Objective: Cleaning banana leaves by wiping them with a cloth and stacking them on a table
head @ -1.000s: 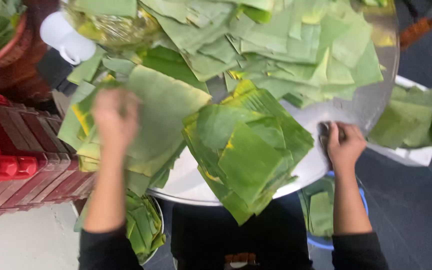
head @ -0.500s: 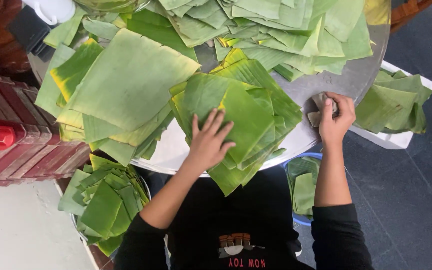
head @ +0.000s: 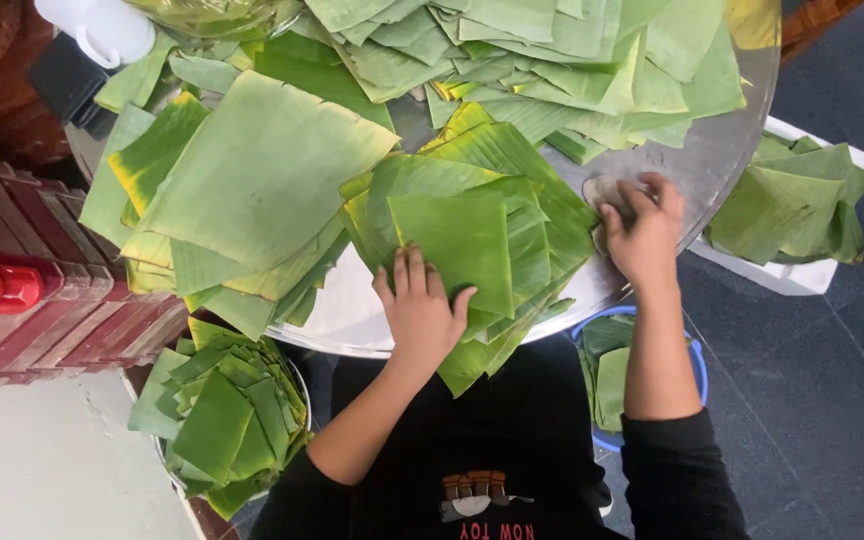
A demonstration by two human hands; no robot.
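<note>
Head view, left hand: the left hand (head: 420,305) lies flat, fingers spread and not closed on anything, on the near edge of the middle leaf stack (head: 472,235).
Head view, right hand: the right hand (head: 642,232) is curled and closed on a small grey cloth (head: 602,192), which presses on the bare metal of the round tray (head: 722,150).
Where the leaves are: the middle leaf stack rests on the tray in front of the person, and its near corner hangs over the rim. A bigger left leaf stack (head: 252,185) is just beside it, and cut leaf pieces (head: 552,50) cover the far side.
Doing the step well: it seems best to keep the flat palm firm on the top leaf so the stack does not slide, and to move the cloth along the ribs, since such leaves tear easily across.
Edges: the overhanging corner could slip off the rim if it is pushed toward the body.
Open room: free metal shows only around the cloth. Lower down, a bowl of leaves (head: 222,420) is at the left and a blue bucket (head: 697,360) at the right; a white tray of leaves (head: 802,200) is beyond the right rim.
</note>
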